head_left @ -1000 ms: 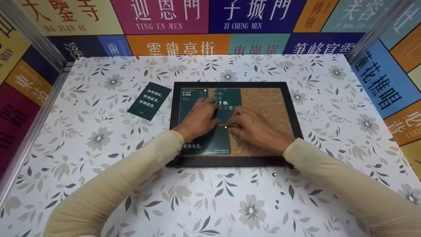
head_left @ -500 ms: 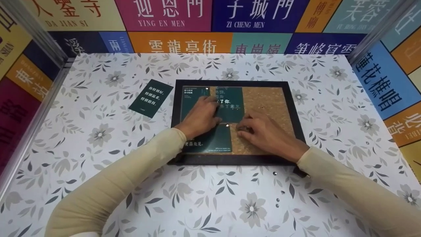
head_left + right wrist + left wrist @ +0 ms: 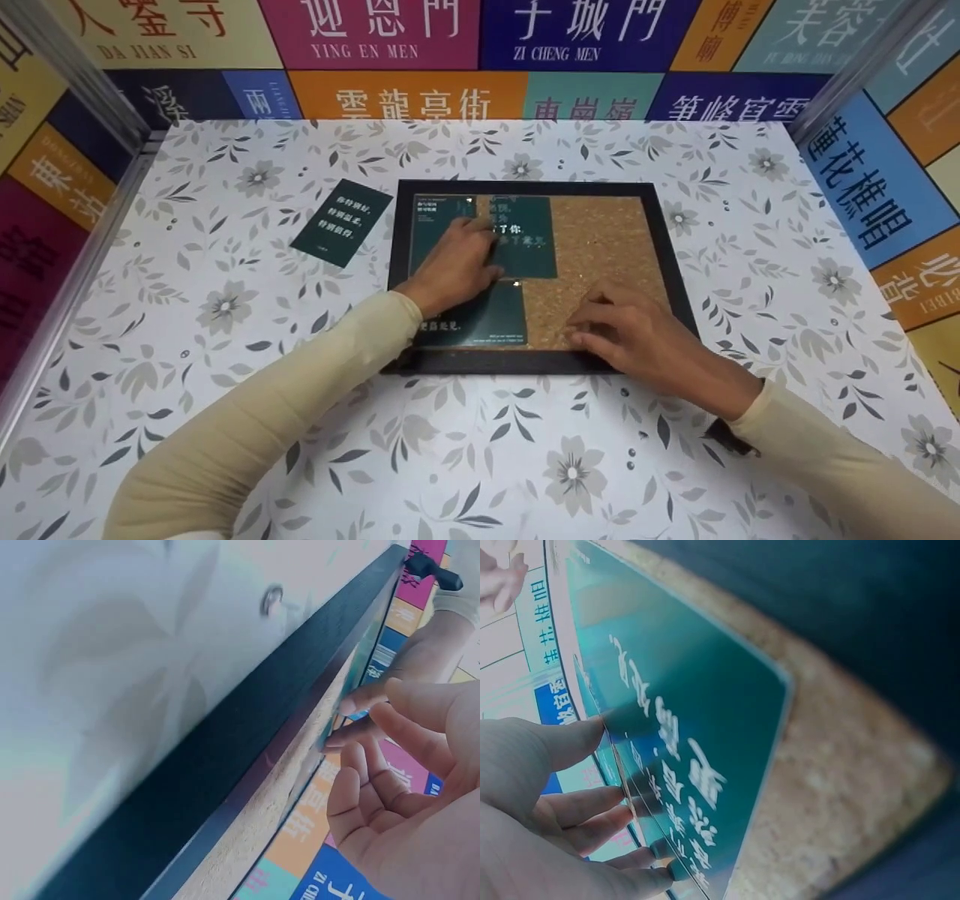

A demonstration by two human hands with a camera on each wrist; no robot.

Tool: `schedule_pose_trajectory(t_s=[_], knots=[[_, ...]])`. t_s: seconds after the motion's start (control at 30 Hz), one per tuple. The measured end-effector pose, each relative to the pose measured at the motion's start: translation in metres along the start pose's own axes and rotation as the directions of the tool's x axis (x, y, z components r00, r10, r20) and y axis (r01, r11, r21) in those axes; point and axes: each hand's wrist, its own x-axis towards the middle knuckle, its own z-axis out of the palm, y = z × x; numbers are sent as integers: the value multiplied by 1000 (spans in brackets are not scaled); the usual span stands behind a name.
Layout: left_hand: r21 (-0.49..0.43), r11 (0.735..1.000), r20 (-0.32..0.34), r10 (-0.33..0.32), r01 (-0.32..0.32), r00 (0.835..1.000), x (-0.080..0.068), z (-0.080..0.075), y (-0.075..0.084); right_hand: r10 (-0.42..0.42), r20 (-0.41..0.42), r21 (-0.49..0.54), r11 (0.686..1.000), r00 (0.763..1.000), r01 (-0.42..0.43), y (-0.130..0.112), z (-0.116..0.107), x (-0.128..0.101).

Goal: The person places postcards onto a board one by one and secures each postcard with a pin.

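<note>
Cork fills the black-framed board (image 3: 675,247) lying flat on my floral desk (image 3: 225,420). My left hand (image 3: 454,262) lies flat, fingers straight, pressing the dark green cards (image 3: 525,240) on the board's left half; the grip there is open, holding nothing. My right hand (image 3: 637,337) rests loosely curled on the bare cork near the lower frame edge, well apart from the cards, gripping nothing I can see. Another green card (image 3: 341,223) lies on the desk just left of the board.
</note>
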Motion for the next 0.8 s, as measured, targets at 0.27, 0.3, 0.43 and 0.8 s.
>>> schedule_pose_trajectory(t_s=[0.27, 0.3, 0.43, 0.8], knots=[[42, 996, -72, 83, -80, 994, 24, 37, -40, 23, 12, -25, 999, 1000, -22, -7, -8, -34], [51, 995, -73, 84, -81, 994, 25, 39, -41, 28, 16, -24, 999, 999, -28, -7, -9, -38], [54, 997, -47, 65, -62, 997, 19, 30, -33, 23, 17, -36, 999, 1000, -23, -8, -9, -53], [75, 996, -2, 43, -42, 999, -1, -1, -1, -42, 58, 82, 996, 997, 37, 1, -24, -92]])
